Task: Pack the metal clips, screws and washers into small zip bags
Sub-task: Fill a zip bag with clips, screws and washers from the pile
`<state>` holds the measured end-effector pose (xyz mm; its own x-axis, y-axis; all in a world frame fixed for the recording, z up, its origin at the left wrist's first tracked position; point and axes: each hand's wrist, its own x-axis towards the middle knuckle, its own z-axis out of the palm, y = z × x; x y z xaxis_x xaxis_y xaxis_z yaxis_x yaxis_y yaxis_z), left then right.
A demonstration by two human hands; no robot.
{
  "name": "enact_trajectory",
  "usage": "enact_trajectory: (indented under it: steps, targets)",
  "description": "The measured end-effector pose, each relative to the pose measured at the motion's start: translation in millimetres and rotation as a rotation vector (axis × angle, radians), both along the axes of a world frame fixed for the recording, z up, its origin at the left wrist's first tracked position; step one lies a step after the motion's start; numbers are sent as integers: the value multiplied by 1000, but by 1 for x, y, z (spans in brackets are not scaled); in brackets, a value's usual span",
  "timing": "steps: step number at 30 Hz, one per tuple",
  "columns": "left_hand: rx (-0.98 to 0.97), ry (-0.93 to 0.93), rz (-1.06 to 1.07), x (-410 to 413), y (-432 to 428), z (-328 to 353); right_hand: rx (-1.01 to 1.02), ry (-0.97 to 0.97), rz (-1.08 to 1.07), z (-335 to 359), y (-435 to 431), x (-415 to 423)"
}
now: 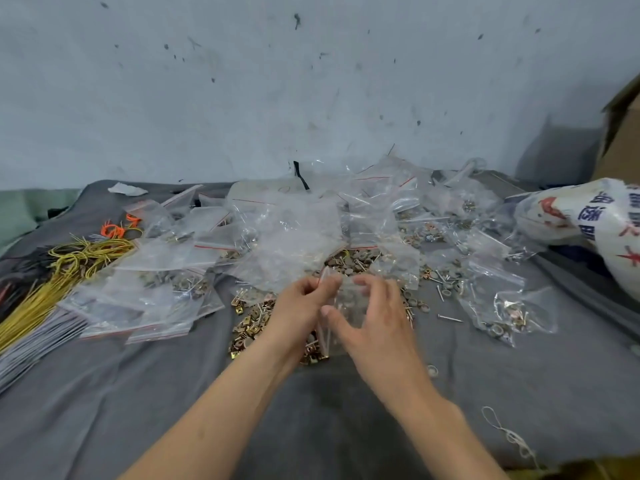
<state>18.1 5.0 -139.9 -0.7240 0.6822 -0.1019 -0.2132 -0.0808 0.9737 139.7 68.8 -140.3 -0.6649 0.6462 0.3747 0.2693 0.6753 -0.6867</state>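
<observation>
Head view: both hands meet just above a grey cloth [346,410] that covers the bench. The left hand [301,306] has its fingertips curled in and pinches the upper left edge of a small zip bag [343,293]. The right hand [372,318] grips the same bag from the other side, with its thumb on the near face and its curled fingers over the top edge. The bag hangs upright between them; what is inside is too blurred to tell.

Directly under and just left of the left hand lies a pile of brass-coloured metal clips [251,320]. Just beyond the fingertips of both hands sits a heap of round washers [346,261], with thin screws mixed in. A loose screw [450,318] lies on the cloth near the right hand, on its outer side.

Farther right of that hand are filled bags [502,306] with hardware showing through. Left of the left hand lies a spread of flat clear bags with red zip lines [138,306], and more crumpled ones [294,230] heap up beyond the hands.

Well left of the left hand lie yellow cords [69,261], orange loops [116,230] and a bundle of grey ties [34,344]. Well right of the right hand rest a printed white sack [588,223] and a cardboard box [620,133]. A bit of pale string [509,434] lies near the right forearm.
</observation>
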Motion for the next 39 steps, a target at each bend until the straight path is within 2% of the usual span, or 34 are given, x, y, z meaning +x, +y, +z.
enact_trajectory:
  steps: [4, 7, 10, 12, 14, 16, 18, 20, 23, 25, 27, 29, 32, 34, 35, 37, 39]
  targets:
    - [150, -259, -85, 15, -6, -1, -253, -44, 86, -2, 0, 3]
    - [199, -324, -170, 23, -6, 7, -296, -13, 97, 1, 2, 3]
    - [157, -140, -154, 22, -5, 9, -155, -25, 58, 3, 6, 6]
    - [35, 157, -96, 15, -5, 7, -98, 55, -27, 7, 13, 10]
    - [-167, 517, -28, 7, -5, 3, -60, 135, -143, 11, 20, 16]
    - [-255, 728, -6, 2, -5, -1, -2, 106, -135, 14, 25, 21]
    - [-245, 760, -33, 1, -3, -2, 94, 14, 49, 13, 27, 24]
    - [-232, 718, -110, -1, -3, -3, 237, -166, 267, 9, 29, 26]
    - [-255, 637, -254, -4, -5, -1, 453, -370, 391, -2, 36, 24]
    - [-272, 672, -295, -3, -6, -2, 523, -415, 397, -12, 38, 19]
    - [-259, 685, -304, 0, -6, -1, 570, -372, 394, -18, 39, 11]
    - [-254, 707, -257, 2, -5, -1, 493, -271, 369, -21, 41, 3]
    - [-254, 834, 66, 1, -5, -3, 241, -231, 283, -24, 50, -2]
    - [-242, 882, 282, -3, -7, -2, 294, -282, 217, -28, 53, -4]
    - [-243, 915, 318, -6, -9, -4, 317, -304, 193, -30, 54, -5]
    - [-286, 970, 220, -9, -10, -5, 332, -325, 170, -31, 54, -6]
    - [-298, 986, 28, -9, -12, -4, 372, -330, 162, -31, 55, -7]
